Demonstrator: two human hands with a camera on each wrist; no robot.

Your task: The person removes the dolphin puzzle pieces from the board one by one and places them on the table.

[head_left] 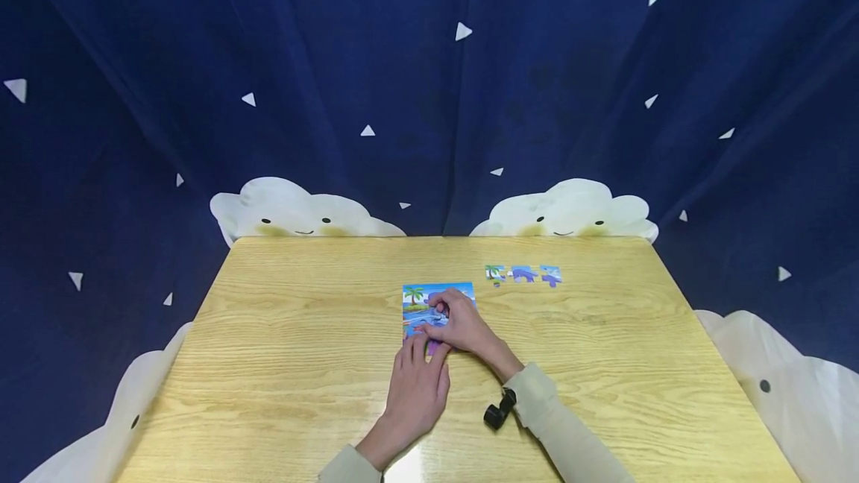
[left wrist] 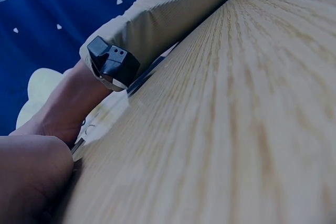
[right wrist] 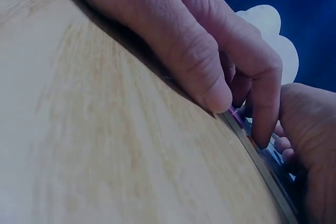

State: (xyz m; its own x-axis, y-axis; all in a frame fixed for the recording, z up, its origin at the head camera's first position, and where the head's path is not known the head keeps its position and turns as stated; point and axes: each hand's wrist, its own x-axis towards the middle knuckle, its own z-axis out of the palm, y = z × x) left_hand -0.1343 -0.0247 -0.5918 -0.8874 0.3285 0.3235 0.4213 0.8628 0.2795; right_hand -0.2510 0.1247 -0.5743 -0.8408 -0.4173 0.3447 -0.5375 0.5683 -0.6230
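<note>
A jigsaw puzzle (head_left: 414,311) with a palm tree and blue water lies flat mid-table. My left hand (head_left: 414,386) rests at its near edge, fingers spread and fairly straight; in the right wrist view, a fingertip presses on top and the thumb (right wrist: 218,98) touches beside the rim. Over the puzzle's right half bends my right hand (head_left: 463,323), fingers curled down, index and thumb apart on the picture. Something purple shows by the index fingertip; whether it is a separate piece pinched there I cannot tell. The right hand covers much of the picture.
Three loose puzzle pieces, a palm-tree piece (head_left: 495,273), a purple piece (head_left: 523,273) and a blue-and-purple piece (head_left: 551,275), lie in a row behind and right of the puzzle. A dark blue curtain (head_left: 429,95) hangs beyond the wooden table (head_left: 302,319).
</note>
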